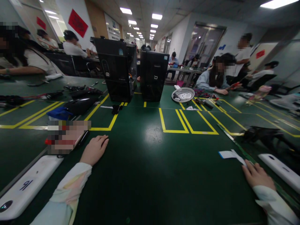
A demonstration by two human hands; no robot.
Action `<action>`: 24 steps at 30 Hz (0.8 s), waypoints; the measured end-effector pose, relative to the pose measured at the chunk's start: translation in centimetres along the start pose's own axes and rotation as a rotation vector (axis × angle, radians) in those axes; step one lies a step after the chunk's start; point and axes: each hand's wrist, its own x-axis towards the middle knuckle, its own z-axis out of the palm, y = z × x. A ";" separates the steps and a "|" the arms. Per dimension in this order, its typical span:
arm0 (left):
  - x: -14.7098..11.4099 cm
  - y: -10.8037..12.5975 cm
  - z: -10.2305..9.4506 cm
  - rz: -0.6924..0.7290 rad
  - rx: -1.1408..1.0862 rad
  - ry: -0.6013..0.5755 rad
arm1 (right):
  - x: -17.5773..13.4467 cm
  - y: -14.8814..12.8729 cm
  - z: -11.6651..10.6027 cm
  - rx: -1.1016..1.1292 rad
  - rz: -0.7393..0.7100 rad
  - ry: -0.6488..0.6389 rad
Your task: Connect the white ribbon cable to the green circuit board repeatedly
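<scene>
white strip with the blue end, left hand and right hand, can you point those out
white strip (228,154): head view, on its flat part beside the blue end
left hand (94,151): head view, on the back of the hand
right hand (259,176): head view, on the back of the hand

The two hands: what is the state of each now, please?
Left hand: open, palm down on the table, nothing visibly held.
Right hand: at the white strip; whether it grips cannot be told.

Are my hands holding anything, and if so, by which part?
Nothing visible in the left hand. The right hand is at one end of the white strip; whether it grips cannot be told.
</scene>
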 end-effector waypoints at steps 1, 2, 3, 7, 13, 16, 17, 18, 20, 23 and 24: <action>0.0 0.0 0.0 -0.005 -0.005 -0.007 | 0.4 -0.7 -0.5 0.024 0.052 -0.028; 0.0 0.1 -0.1 -0.009 -0.012 -0.015 | 0.7 -1.3 -0.9 0.055 0.093 -0.042; 0.0 0.1 -0.1 -0.011 -0.019 -0.023 | 1.0 -1.7 -1.2 0.089 0.117 -0.040; -0.1 0.2 -0.3 -0.015 -0.035 -0.021 | 1.5 -1.7 -1.2 0.197 0.093 0.011; -0.2 -0.1 0.1 0.004 -0.029 0.003 | 2.1 -0.3 0.3 0.254 0.078 0.084; -0.2 -0.1 0.2 0.020 -0.016 0.011 | 2.0 -0.5 0.3 0.216 0.056 0.120; -0.2 0.0 0.2 0.026 -0.010 0.014 | 1.9 -0.6 0.2 0.199 0.033 0.140; -0.2 0.1 0.2 0.032 -0.004 0.021 | 1.9 -0.7 0.2 0.183 0.000 0.154; -0.2 0.4 0.1 0.039 0.006 0.038 | 1.8 -0.8 0.2 0.173 -0.067 0.151; -0.2 0.8 -0.1 0.036 0.002 0.039 | 1.6 -1.5 1.0 0.201 -0.108 0.119; -0.2 0.9 -0.2 0.031 -0.003 0.032 | 1.4 -2.0 1.3 0.213 -0.118 0.131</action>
